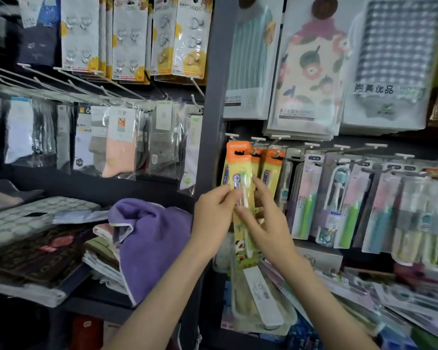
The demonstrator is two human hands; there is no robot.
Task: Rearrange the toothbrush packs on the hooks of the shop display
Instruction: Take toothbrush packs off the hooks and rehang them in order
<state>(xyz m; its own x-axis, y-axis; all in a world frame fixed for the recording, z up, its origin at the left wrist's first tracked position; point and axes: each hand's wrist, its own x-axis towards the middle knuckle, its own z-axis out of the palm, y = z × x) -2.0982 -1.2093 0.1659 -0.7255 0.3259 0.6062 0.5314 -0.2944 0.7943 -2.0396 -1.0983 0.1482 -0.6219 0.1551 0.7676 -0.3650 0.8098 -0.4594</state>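
Indoors | shop display (214, 97) | toothbrush packs (306, 198) on hooks (376, 146) | purple towel (149, 236), probably shelved

Dark grey upright post (214, 97) between two hanging bays, dark back wall (149, 190), folded towels (36, 248) on a low shelf (96, 310) (one towel purple (149, 236)), dim indoor light.

Dim, soft indoor light; motion blur throughout, wide-angle bending at edges.

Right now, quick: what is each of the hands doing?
Left hand: pinches the left edge of the yellow toothbrush pack.
Right hand: grips the same pack from its right side.
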